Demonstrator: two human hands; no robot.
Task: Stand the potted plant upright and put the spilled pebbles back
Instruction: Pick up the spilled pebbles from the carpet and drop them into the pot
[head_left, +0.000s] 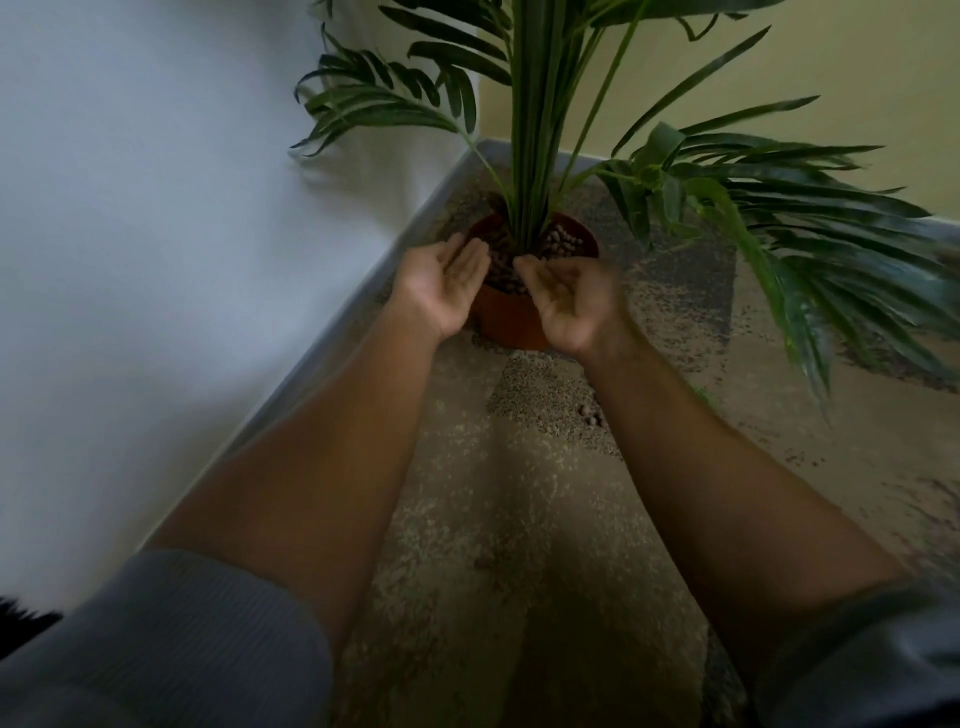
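A palm-like plant (530, 119) stands upright in a reddish-brown pot (511, 319) in the corner of the floor. Brown pebbles (563, 241) fill the top of the pot around the stems. My left hand (452, 283) is palm up at the pot's left rim, fingers together and slightly cupped, nothing visible in it. My right hand (569, 301) is palm up and cupped at the pot's front right rim, blurred; I cannot tell whether pebbles lie in it. A few loose pebbles (591, 415) lie on the floor below the pot, and one more pebble (485, 562) lies nearer to me.
A white wall (156, 234) runs along the left with a grey skirting (332, 332); a yellow wall (857, 62) closes the back. Long green fronds (831, 249) spread low over the speckled floor (467, 493) on the right.
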